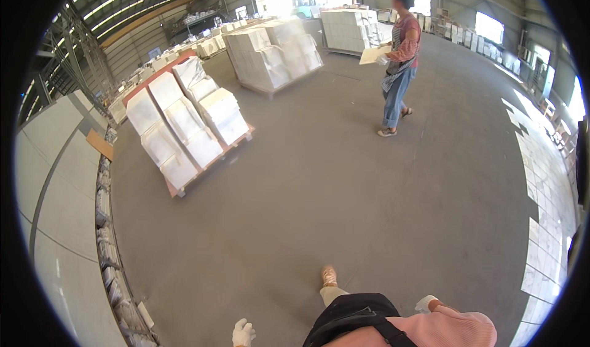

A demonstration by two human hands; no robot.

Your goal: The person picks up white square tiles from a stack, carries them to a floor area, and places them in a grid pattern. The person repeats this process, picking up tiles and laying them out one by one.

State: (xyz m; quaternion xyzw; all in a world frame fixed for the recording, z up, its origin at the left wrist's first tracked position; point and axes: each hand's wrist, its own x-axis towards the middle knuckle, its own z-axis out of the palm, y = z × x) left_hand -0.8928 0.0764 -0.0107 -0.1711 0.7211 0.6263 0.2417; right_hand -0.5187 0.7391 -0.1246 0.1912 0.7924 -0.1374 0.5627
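Note:
My left hand (244, 333), in a white glove, hangs low near the bottom edge, its fingers loosely bent and apart with nothing in them. On the other side of my body, my right hand (425, 303) is also gloved in white, held beside my pink sleeve (464, 327). It appears empty and relaxed, though its fingers are small in view. Neither hand touches anything. A black bag (350, 317) with a strap covers my front. One shoe (329, 276) shows ahead of it on the grey floor (295, 206).
Ahead left, a pallet (203, 173) bears stacks of white slabs (178, 120). Wrapped stacks (273, 52) and another loaded pallet (347, 31) stand farther back. A co-worker (402, 58) carries a pale slab (373, 54). Large panels (64, 212) line the left; marbled tiles (544, 193) lie along the right.

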